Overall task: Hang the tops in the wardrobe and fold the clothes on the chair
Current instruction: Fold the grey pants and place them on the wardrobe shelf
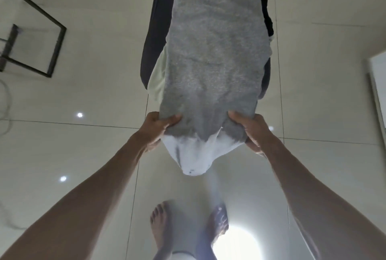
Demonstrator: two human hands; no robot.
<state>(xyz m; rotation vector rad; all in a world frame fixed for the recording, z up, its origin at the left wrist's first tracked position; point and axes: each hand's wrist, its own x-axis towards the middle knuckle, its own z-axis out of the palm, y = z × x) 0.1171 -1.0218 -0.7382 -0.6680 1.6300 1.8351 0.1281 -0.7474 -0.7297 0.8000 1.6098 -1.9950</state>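
A grey fleecy garment [215,50] with a white inner side [194,153] stretches from my hands up over a dark chair [154,29]. My left hand [156,128] grips its near left corner. At the near right corner my right hand [250,132] is closed on the same cloth. The near edge droops between the hands above the floor. A pale cream cloth [157,82] pokes out beneath the grey one on the left. Dark clothing [267,8] shows at the chair's right edge. No wardrobe is in view.
Glossy pale floor tiles [83,155] lie all around, with lamp reflections. A black metal frame [50,36] stands at the left, and a cable [6,103] curls near the left edge. A white panel [378,84] runs along the right. My bare feet [160,230] are below.
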